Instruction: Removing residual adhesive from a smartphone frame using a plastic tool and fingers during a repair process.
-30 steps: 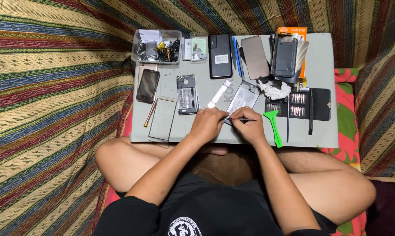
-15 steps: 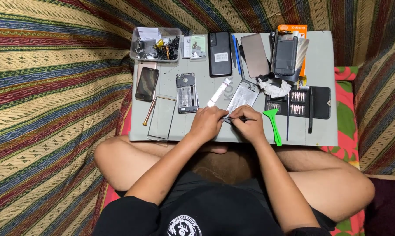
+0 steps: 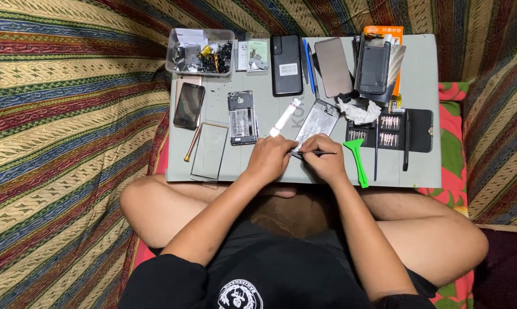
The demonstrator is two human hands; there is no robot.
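I sit cross-legged at a small grey table point(image 3: 421, 74). My left hand point(image 3: 270, 158) presses down on the near end of an opened phone frame point(image 3: 316, 121) lying at the table's middle front. My right hand point(image 3: 324, 160) is closed around a thin dark tool point(image 3: 326, 152), a screwdriver or tweezers, whose tip points left at the frame's lower edge between both hands. A white tube point(image 3: 285, 117) lies just beyond my left hand.
A clear box of small parts point(image 3: 201, 51) stands at the back left. Several phones and back covers point(image 3: 287, 64) lie along the far edge. A green pry tool point(image 3: 357, 160), a black bit case point(image 3: 393, 130), a glass panel point(image 3: 210, 150) and another opened phone point(image 3: 242, 117) surround my hands.
Both hands stay at the phone frame with only slight shifts. The view has drifted a little.
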